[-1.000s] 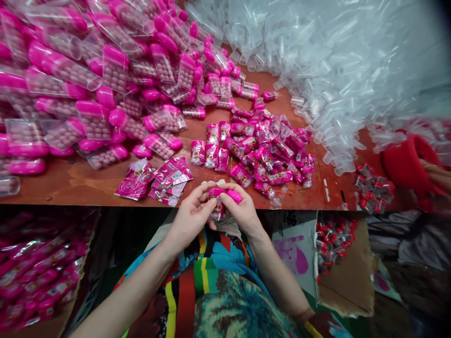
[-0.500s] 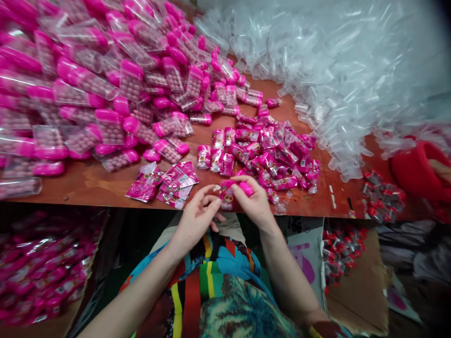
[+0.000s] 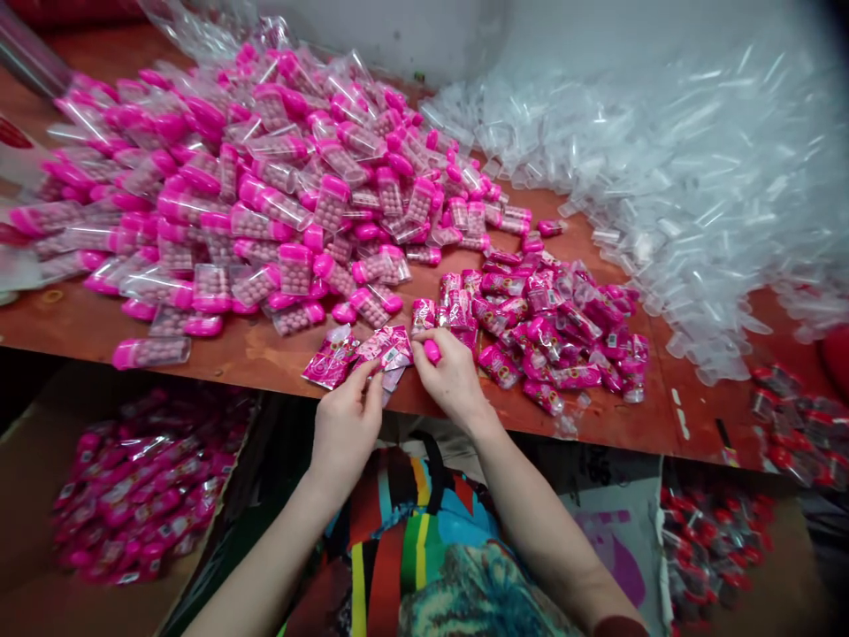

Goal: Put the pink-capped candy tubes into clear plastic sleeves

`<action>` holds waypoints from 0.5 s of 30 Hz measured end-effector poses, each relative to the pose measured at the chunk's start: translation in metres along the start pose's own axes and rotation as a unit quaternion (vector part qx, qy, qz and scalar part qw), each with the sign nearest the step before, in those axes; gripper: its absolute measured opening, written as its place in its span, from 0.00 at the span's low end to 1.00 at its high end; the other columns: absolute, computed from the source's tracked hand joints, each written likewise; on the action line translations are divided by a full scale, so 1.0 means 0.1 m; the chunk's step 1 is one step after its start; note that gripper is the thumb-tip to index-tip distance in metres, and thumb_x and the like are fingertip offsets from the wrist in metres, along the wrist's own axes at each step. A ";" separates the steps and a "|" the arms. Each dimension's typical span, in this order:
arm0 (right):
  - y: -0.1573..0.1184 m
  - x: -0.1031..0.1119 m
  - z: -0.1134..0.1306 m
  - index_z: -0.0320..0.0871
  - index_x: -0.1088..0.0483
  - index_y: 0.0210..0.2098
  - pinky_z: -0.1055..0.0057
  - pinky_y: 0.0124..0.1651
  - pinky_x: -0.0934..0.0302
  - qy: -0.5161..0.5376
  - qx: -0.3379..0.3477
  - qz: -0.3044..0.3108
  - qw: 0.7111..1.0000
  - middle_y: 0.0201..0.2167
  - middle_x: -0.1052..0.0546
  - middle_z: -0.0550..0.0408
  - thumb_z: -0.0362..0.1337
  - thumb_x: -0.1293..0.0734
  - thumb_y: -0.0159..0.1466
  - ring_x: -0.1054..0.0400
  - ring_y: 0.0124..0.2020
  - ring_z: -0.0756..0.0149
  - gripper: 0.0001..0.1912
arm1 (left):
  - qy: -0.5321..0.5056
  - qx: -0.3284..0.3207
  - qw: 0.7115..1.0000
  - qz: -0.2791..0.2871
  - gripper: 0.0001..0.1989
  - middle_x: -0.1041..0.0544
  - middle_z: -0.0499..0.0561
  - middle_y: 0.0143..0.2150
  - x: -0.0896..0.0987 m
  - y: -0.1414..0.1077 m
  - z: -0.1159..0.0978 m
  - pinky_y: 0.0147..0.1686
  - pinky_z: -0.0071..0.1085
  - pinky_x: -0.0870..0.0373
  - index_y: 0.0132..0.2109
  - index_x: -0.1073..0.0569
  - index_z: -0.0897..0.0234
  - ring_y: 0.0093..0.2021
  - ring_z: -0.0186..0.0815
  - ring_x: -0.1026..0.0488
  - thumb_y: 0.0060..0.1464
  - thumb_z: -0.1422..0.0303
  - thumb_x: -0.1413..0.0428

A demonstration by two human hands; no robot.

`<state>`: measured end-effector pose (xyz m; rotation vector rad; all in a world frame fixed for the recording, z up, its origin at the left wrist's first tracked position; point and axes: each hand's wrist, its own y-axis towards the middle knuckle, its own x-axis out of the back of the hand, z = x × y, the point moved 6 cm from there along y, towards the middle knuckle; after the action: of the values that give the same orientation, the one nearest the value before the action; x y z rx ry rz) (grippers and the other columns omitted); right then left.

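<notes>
Your right hand (image 3: 456, 379) is closed around a small container with a rounded, bright pink cap (image 3: 432, 351); the cap shows between your thumb and fingers, and your hand hides most of the rest. Your left hand (image 3: 346, 423) is at the flat, shiny pink printed plastic sleeves (image 3: 386, 345) near the front edge of the reddish-brown surface (image 3: 265, 363). Its thumb and forefinger come close together over the lower part of the stack, but you cannot tell whether they grip a sleeve. Your hands are apart, with the sleeves partly between them.

Just beyond your right hand and to its right, you have a heap of small containers in shiny pink printed wrapping (image 3: 570, 327). Behind the sleeves and to the left spreads a large pile of clear plastic containers with pink caps and pale pink balls inside (image 3: 265, 199). At the far right lies a broad mound of clear plastic tubes (image 3: 637, 177). Below the surface on your left, a brown cardboard box (image 3: 40, 531) holds more pink wrapped pieces (image 3: 146, 504).
</notes>
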<state>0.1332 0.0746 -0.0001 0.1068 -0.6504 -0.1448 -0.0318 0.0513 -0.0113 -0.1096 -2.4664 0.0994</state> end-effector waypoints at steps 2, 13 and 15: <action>0.03 -0.09 0.01 0.45 0.28 0.38 0.63 0.48 0.36 0.011 -0.004 0.011 1.000 0.38 0.22 0.50 0.34 0.38 0.64 0.28 0.42 0.58 0.07 | 0.150 -0.027 0.988 -0.015 0.22 0.19 0.58 0.35 0.02 0.05 -0.01 0.32 0.34 0.32 0.60 0.30 0.65 0.31 0.44 0.23 0.63 0.62 0.52; -0.23 -0.10 -0.15 0.45 0.29 0.42 0.66 0.44 0.35 0.157 -0.139 0.001 0.978 0.37 0.22 0.55 0.41 0.34 0.62 0.28 0.38 0.62 0.11 | 0.363 -0.135 0.922 -0.009 0.22 0.20 0.61 0.35 -0.10 0.07 -0.06 0.25 0.31 0.39 0.55 0.26 0.68 0.28 0.43 0.23 0.65 0.63 0.57; -0.29 -0.10 -0.22 0.46 0.32 0.46 0.69 0.37 0.34 0.198 -0.160 -0.009 0.967 0.33 0.23 0.57 0.42 0.33 0.60 0.29 0.31 0.66 0.15 | 0.356 -0.129 0.926 -0.015 0.24 0.19 0.62 0.37 -0.10 0.08 -0.08 0.25 0.31 0.39 0.59 0.29 0.68 0.28 0.43 0.23 0.64 0.60 0.56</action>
<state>0.1360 0.0493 -0.0273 -0.1671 -0.2211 -0.2375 -0.0181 0.0585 -0.0118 -0.1850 -1.7388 -0.2422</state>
